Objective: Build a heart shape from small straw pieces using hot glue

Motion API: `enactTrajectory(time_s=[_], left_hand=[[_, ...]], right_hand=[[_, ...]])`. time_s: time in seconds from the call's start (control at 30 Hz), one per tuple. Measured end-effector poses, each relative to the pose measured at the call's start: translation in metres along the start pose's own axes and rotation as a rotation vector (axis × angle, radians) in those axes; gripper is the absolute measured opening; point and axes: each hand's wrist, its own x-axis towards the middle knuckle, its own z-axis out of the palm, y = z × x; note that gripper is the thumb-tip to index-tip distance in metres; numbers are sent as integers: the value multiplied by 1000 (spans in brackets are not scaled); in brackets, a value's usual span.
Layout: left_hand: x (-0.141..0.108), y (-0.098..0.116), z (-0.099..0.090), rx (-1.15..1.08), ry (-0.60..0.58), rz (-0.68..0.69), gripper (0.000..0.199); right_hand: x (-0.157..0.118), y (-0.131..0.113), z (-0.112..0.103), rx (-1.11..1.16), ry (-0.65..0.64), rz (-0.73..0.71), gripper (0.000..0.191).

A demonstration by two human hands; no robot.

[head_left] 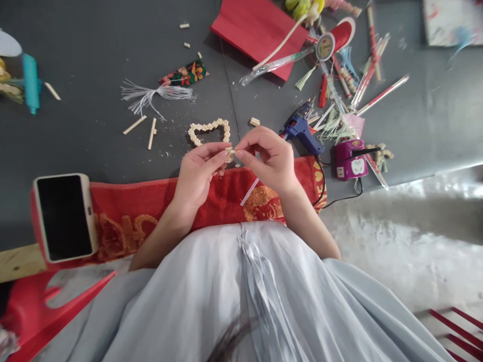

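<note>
My left hand (202, 168) is closed, its thumb and fingers pinching a small cream-coloured piece (229, 155) whose exact shape is too small to tell. From the other side my right hand (266, 156) pinches at the same spot, on what looks like a short pale stick bit (234, 151). Both hands hover above the red towel (226, 193) at the table's near edge. Just beyond the fingertips lies a bent, open band of cream beads or blossoms (192, 133). A short pale stick bundle (254, 121) rests past my right hand.
A blue glue gun (302, 129) and a purple power socket (350, 160) with cords sit at the right. Behind them are a red thread spool (335, 39), sticks and tassels. A red sheet (260, 30), white strings (158, 95) and a phone (64, 216) lie around.
</note>
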Motion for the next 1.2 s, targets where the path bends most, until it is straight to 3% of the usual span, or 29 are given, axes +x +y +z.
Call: enactTrajectory(time_s=[0.47, 0.67, 0.9, 1.03, 1.2], left_hand=[[-2, -1, 0, 46, -5, 23, 23], [-3, -2, -1, 78, 49, 32, 22], [-3, -6, -4, 90, 26, 82, 20], [-4, -11, -5, 135, -17, 208, 19], [-10, -12, -5, 348, -2, 493, 15]], right_hand=[[-2, 3, 1, -25, 36, -54, 7], [-2, 3, -3, -88, -6, -105, 7], [-4, 5, -5, -150, -26, -158, 11], [-5, -1, -7, -134, 56, -86, 9], [-8, -15, -5, -30, 153, 15, 18]])
